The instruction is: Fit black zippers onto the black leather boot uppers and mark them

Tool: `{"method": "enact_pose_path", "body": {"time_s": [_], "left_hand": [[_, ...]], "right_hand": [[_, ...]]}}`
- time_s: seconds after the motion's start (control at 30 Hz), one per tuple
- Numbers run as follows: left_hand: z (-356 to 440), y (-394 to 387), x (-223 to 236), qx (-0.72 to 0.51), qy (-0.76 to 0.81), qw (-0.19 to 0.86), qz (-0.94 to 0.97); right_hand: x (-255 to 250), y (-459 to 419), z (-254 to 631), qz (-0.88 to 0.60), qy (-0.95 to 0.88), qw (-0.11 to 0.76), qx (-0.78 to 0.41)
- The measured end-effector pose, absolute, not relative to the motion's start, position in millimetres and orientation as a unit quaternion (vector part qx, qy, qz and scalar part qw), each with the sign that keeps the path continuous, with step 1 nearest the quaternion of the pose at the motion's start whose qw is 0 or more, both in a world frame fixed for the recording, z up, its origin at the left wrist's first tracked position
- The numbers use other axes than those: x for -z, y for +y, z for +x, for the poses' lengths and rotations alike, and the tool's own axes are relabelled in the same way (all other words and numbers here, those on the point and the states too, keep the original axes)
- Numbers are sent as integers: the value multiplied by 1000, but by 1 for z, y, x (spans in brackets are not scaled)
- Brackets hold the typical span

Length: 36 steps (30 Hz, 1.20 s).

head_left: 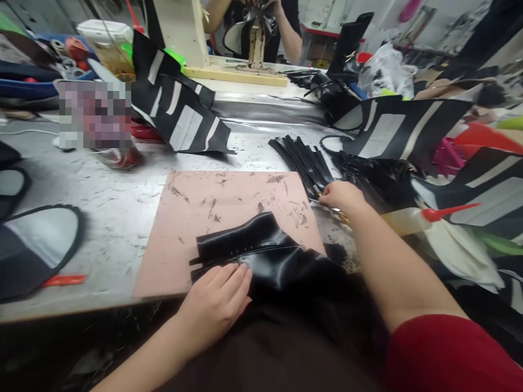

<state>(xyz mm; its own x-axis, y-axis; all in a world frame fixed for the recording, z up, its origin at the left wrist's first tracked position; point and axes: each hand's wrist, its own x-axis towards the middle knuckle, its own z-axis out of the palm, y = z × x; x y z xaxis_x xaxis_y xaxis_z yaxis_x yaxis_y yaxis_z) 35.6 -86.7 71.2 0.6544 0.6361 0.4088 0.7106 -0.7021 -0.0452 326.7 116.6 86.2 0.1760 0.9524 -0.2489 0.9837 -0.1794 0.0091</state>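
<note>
So in your head view, the black leather (281,261) is at the near edge of the pink board (229,188), partly on it, with the rest hanging off toward you into the dark. It's shiny, with a stitched seam and a few little dots along it. Your left hand (223,291) lies over its near left end, fingers together and pressed down on top; can't tell if your thumb is pinching from underneath.

Your right hand (343,197) is off the board's right edge, fingers curled in by the near ends of the black strips (300,158). Something with yellow bits (344,218) and a bit of metal is right at it, but it's too blurry to tell whether you've got hold of it.

Farther right on the bench (110,196) there's a bottle (402,222) with a red nozzle, lying just beyond your forearm, next to some pale sheets (466,253). Black panels (186,122) with white bands sit far left of the strips, and a red strip (63,280) lies near left. Another person (291,38) is working at the far side.
</note>
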Motion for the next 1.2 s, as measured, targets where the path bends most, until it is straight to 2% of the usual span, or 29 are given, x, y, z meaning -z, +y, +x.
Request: {"method": "enact_pose_path", "body": {"time_s": [0.1,0.13,0.2,0.27,0.33,0.37,0.5,0.57,0.73,0.97,1.2], "left_hand": [[31,-97,-64,162,-381,102,-905],[30,-99,-61,153,-382,101,-906],[29,-101,-56,139,-385,97,-907],[29,-102,-53,135,-398,93,-903],[29,-102,-53,136,-413,91,-896],[29,-102,-54,138,-416,95,-894],[29,-105,-55,121,-412,110,-896],[28,-107,-54,109,-414,110,-897],[27,-109,-51,105,-412,110,-898],[25,-108,-47,119,-409,103,-899],[26,-108,-47,117,-406,90,-902]], "right_hand": [[-104,97,320,785,618,19,45],[-113,85,316,794,607,-42,21],[-131,54,305,776,590,-221,-15],[-148,15,287,714,569,-407,23],[-156,-25,263,652,548,-517,83],[-155,-42,250,623,555,-536,127],[-118,-73,202,480,663,-412,401],[-90,-71,187,477,655,-392,436],[-53,-63,178,484,676,-391,394],[-55,-67,177,495,735,-337,319],[-55,-65,177,489,757,-321,290]]}}
